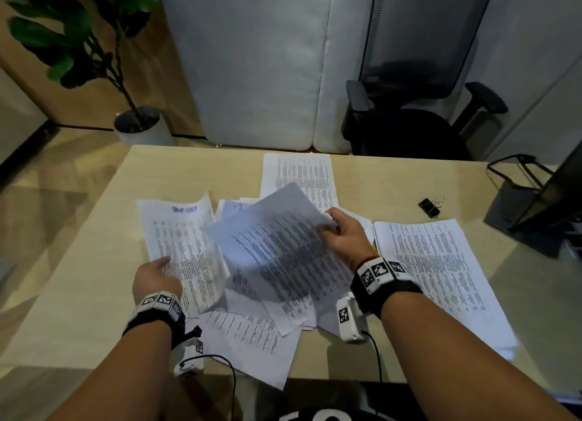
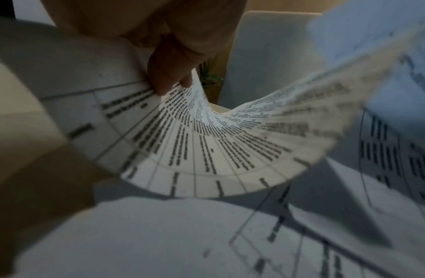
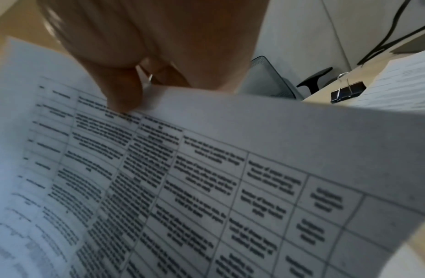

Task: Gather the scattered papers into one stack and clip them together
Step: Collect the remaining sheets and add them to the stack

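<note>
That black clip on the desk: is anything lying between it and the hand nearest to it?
Nothing visible blocks it. The binder clip sits on bare desk, past the right hand. That hand, though, is busy pinching a lifted sheet, as the left hand holds another sheet.

Light wood table (image 1: 176,172), dim indoor light. Behind it: pale padded panels (image 1: 252,62), black mesh office chair (image 1: 419,106). Potted plant (image 1: 94,43) at left on wood-tone floor (image 1: 37,181).
</note>
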### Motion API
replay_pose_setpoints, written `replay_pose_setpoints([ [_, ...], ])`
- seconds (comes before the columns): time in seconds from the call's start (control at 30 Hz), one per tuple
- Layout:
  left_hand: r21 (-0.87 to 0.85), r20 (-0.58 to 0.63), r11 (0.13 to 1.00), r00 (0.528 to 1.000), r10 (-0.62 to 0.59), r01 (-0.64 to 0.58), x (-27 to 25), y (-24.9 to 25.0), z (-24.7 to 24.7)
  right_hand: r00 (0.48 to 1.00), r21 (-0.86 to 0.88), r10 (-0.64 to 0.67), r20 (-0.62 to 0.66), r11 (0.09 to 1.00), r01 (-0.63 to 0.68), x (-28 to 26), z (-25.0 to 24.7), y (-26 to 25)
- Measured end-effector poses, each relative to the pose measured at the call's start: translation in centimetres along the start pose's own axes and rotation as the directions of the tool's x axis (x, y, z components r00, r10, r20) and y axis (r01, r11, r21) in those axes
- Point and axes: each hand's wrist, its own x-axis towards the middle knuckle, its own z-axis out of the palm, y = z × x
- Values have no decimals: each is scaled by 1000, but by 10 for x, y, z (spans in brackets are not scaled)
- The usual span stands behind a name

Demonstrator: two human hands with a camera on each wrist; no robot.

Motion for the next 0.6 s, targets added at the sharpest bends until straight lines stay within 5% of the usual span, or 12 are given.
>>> replay_pose_setpoints([
  [0.17,55,-94,987,983,155,-150,-3,5,-11,992,-29,-65,-112,998,62,10,-2,-10],
  [0.37,-48,-2,951,952,306,-306,-12,25,-14,988,7,-29,-153,1000,31,22,9,-7],
  [0.53,-363,195,925,962,191,-110,-24,39,-7,964,7,75,-257,997,-76,32,20,-3],
  [0.6,-361,265,931,950,164,-59,-25,37,-2,952,40,127,-277,992,-121,35,27,-1],
])
